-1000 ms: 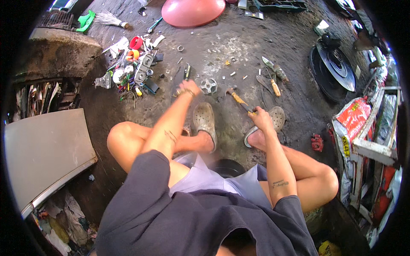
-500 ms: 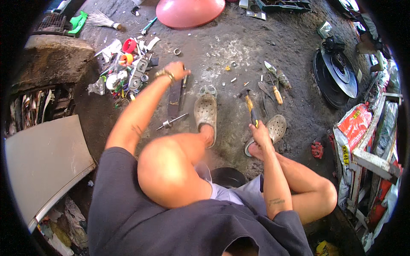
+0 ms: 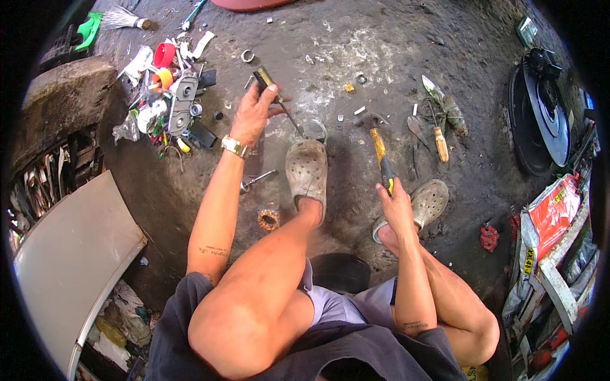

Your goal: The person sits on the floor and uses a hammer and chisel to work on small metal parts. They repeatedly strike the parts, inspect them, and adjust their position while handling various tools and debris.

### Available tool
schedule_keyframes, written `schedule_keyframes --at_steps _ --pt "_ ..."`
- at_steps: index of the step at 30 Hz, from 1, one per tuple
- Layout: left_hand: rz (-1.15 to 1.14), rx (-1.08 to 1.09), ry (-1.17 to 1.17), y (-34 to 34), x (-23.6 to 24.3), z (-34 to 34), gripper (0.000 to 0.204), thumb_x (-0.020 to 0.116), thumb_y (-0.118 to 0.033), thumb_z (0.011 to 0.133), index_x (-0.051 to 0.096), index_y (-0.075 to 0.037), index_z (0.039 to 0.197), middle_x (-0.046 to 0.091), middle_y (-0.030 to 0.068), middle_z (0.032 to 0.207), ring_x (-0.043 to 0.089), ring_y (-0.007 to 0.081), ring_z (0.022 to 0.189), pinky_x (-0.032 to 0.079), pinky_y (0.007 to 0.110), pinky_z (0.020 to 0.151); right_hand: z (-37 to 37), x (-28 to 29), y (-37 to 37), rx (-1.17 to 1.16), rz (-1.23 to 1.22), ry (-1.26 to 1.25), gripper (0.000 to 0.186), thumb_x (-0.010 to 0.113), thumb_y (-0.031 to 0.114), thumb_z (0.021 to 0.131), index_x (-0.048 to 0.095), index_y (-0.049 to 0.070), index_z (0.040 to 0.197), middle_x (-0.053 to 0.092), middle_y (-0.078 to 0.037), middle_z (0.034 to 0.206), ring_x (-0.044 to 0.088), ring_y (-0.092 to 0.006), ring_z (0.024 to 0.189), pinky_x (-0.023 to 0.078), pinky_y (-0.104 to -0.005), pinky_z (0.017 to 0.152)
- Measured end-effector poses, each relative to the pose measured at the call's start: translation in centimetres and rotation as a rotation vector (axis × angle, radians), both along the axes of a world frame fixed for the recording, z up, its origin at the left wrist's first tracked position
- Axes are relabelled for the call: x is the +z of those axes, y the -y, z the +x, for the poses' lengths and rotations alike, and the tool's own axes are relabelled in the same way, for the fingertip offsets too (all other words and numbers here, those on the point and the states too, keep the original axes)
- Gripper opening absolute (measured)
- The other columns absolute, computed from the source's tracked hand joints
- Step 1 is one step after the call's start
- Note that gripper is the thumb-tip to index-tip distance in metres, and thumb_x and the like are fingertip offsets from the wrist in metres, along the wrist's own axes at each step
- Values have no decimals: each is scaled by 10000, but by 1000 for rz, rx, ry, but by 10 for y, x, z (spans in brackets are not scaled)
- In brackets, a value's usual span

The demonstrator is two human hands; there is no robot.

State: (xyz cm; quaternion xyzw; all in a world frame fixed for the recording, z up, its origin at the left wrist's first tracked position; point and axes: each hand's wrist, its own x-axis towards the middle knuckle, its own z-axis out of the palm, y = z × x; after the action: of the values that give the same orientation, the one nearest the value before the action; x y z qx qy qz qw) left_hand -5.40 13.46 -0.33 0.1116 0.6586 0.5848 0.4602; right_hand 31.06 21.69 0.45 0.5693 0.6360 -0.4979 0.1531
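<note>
While the person sits with knees apart above a dark dirt floor (image 3: 375, 44), the head camera shows both hands occupied with tools. The left hand (image 3: 250, 120) is positioned left of the left clog (image 3: 306, 168). Its thumb and fingers grasp the black-and-yellow handle of a screwdriver (image 3: 261, 77); the shaft slants nearer and to the right. The shaft's tip is at the left side of a round metal part (image 3: 314, 129); whether they touch cannot be told. The metal part lies at the far end of the left clog, which partly covers it.

The right hand (image 3: 399, 208) is closed around the near end of the yellow-and-black handle of a hammer (image 3: 379, 147). The hammer head is at the far end, near the floor. The right clog (image 3: 430, 203) is just to the right of this hand.

Near the left forearm are a metal rod (image 3: 262, 177) and a short cylinder (image 3: 268, 220) with a copper-coloured end. On the far left is a pile of mixed scrap (image 3: 183, 95), with a metal ring (image 3: 247, 56) to its right. Right of the hammer lie pliers (image 3: 416, 134), a wooden-handled tool (image 3: 441, 143) and a knife (image 3: 433, 87). A large black disc (image 3: 526, 127) stands on the far right. A grey panel (image 3: 76, 254) occupies the near left.
</note>
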Motion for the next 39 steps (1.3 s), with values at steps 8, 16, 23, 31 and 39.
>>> schedule_keyframes --at_steps 8,16,23,31,39 --pt "3 -238 -217 -17 -7 32 316 625 -194 1012 468 -6 1212 705 83 948 706 160 895 561 320 775 -11 3 -1 -3 -19 -35 412 618 335 994 506 -33 1142 656 -296 857 657 -472 825 482 -510 722" --pt "-102 -333 -339 -17 -18 30 385 715 -189 959 492 -9 1215 697 84 993 687 144 876 567 315 775 -3 -9 1 -97 -75 -118 435 616 358 997 495 5 1221 639 -190 800 646 -359 709 503 -459 644" --pt "-215 -578 -421 -49 -12 37 494 784 -279 885 584 14 1229 733 106 859 708 152 721 543 340 669 -51 3 -18 -782 -746 -374 391 608 346 1006 470 121 1295 541 -29 711 519 -153 485 441 -325 436" --pt "-296 -579 -357 -44 -12 33 403 743 -310 919 612 12 1122 722 97 801 706 160 697 534 341 658 -98 140 -107 -276 120 -584 306 583 349 1024 533 63 927 525 -23 611 509 -129 430 390 -268 411" --pt "-304 -626 -444 -37 -20 35 469 734 -360 913 607 11 1170 713 135 788 710 231 737 537 388 712 -104 129 -130 368 -215 -140 363 627 335 1008 503 33 1165 566 -43 706 532 -144 489 447 -317 426"
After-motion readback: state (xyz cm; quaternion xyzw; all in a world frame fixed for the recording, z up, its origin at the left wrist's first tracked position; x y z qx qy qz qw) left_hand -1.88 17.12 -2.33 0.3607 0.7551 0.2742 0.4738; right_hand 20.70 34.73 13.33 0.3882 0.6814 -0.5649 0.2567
